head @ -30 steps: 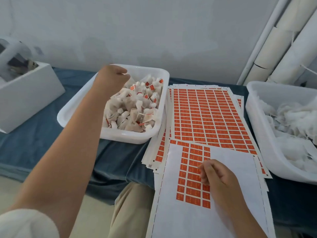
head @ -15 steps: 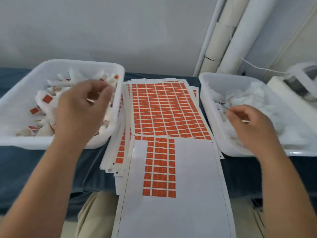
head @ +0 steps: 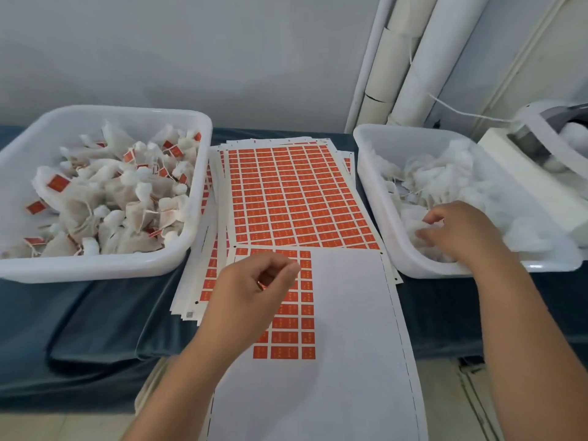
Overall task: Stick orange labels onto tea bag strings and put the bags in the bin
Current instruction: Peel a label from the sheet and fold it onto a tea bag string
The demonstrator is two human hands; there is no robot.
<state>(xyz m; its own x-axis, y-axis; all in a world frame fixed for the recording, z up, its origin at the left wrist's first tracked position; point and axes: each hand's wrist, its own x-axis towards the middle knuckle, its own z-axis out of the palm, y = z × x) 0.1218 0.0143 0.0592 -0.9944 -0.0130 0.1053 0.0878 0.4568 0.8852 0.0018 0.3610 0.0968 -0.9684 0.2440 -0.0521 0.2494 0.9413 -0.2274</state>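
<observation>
Your left hand point(head: 251, 291) hovers over the near, partly peeled sheet point(head: 350, 313), fingers curled, thumb by forefinger; whether they pinch an orange label cannot be told. Your right hand point(head: 458, 230) is in the right bin point(head: 375, 186), fingers bent into the untagged tea bags point(head: 445, 176), grip unclear. Tagged tea bags point(head: 121, 202) fill the left bin point(head: 105, 268). Both rims crowd the full label sheets point(head: 292, 198). Open blue surface point(head: 95, 313) lies near left; the near sheet overhangs its edge.
</observation>
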